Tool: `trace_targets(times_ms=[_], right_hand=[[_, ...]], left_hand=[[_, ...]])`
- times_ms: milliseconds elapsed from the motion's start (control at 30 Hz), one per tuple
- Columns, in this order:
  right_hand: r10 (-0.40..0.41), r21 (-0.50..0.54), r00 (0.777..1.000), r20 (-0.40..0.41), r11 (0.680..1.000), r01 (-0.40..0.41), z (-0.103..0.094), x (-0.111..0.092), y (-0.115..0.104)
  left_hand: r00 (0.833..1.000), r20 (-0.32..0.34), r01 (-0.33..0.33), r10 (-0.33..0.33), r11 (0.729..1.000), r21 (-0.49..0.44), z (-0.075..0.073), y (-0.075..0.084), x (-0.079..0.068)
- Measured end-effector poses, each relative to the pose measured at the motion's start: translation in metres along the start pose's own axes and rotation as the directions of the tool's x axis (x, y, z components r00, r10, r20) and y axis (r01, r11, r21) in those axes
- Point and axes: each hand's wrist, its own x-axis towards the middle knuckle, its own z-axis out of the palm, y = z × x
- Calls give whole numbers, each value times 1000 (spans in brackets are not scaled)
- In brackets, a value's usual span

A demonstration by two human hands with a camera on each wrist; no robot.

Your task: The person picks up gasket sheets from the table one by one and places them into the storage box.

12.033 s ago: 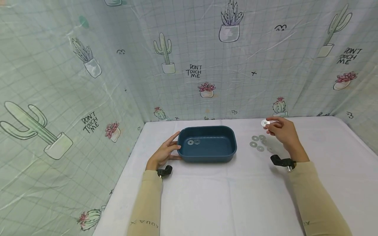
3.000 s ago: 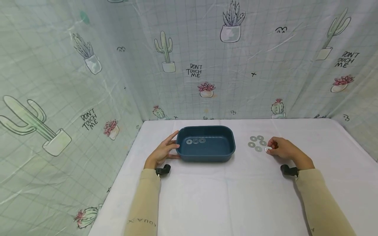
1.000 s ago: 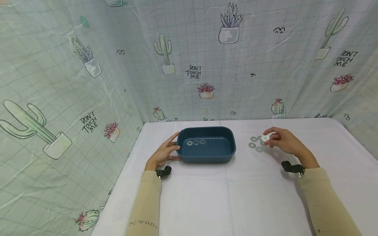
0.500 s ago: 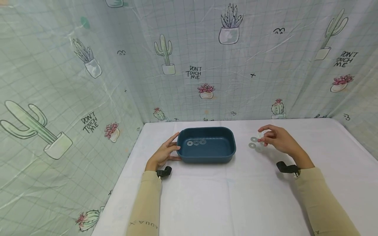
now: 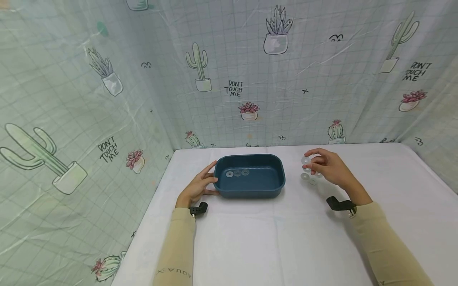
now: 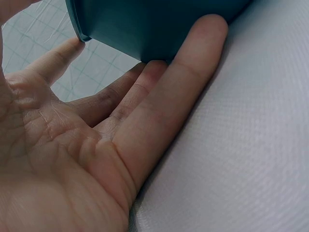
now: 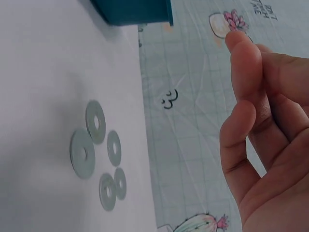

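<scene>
A dark blue rectangular container (image 5: 250, 194) stands on the white cloth, with three flat metal washers (image 5: 237, 173) in a row on its floor at the left. My left hand (image 5: 194, 188) rests against the container's left end; in the left wrist view its straight fingers (image 6: 159, 104) touch the teal-looking wall. Right of the container my right hand (image 5: 332, 170) pinches one washer (image 5: 305, 160) above the cloth; in the right wrist view the fingers hide it. Below that hand lie several loose washers (image 5: 305, 176), spread flat and seen plainly as grey rings (image 7: 82, 153) in the right wrist view.
White cloth (image 5: 243, 238) covers the table. A hanging sheet printed with cacti (image 5: 304, 71) rises at the back and another stretch of it (image 5: 71, 119) along the left side. Each wrist carries a small black camera (image 5: 338, 203).
Twelve seconds ago two washers lay in the container; now three. My right hand has picked another washer off the cloth and moved left with it toward the container. The left hand stays put.
</scene>
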Motion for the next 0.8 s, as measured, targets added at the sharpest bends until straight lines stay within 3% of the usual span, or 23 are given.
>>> trace_targets(times_ms=[800], right_hand=[[-101,143,995,-7,985,101,65,8,-26]], left_hand=[[1000,0,-4,4,1000,10,2,2,-3]])
